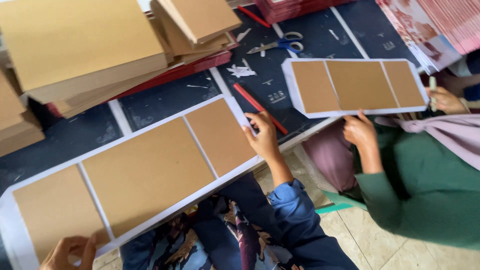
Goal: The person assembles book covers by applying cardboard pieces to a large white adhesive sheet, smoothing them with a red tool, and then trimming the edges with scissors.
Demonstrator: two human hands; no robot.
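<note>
A long white sheet with three brown cardboard panels glued on it lies across the edge of a dark table, over my lap. My right hand presses on the sheet's right end, fingers folding the white flap at the edge. My left hand grips the near left corner of the sheet, thumb on the leftmost panel.
Stacks of brown boards fill the far left. Scissors and a red strip lie on the table. A co-worker in green on the right holds a similar panelled sheet with both hands. Red printed covers are piled at far right.
</note>
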